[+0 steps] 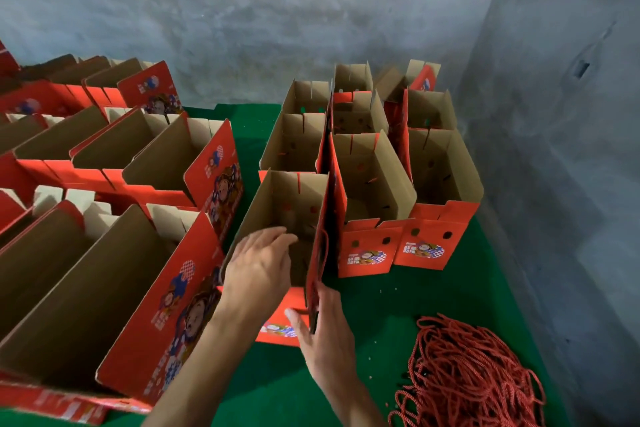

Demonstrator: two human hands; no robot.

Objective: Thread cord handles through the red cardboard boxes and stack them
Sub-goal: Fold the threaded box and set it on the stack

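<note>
- Head view: the nearest red box [277, 218] stood open-topped at the centre of the green table [381, 305], red printed outside, plain brown inside, with slits in its far wall and small round holes lower down.
- The left hand [259, 267] lay over the box's near rim, fingers relaxed and reaching inside, gripping nothing.
- The right hand [322, 333], at 5 o'clock from that box, pinched the lower edge of its right red wall between thumb and fingers; a thin red cord [325, 246] ran along that wall.
- More open boxes [377, 177] stood touching in rows at 1 o'clock, two showing printed fronts with paired holes.
- Larger red boxes [138, 166] were lined up at 9 o'clock.
- A tangled pile of red cords [464, 374] lay on the table at 4 o'clock, apart from the boxes.
</note>
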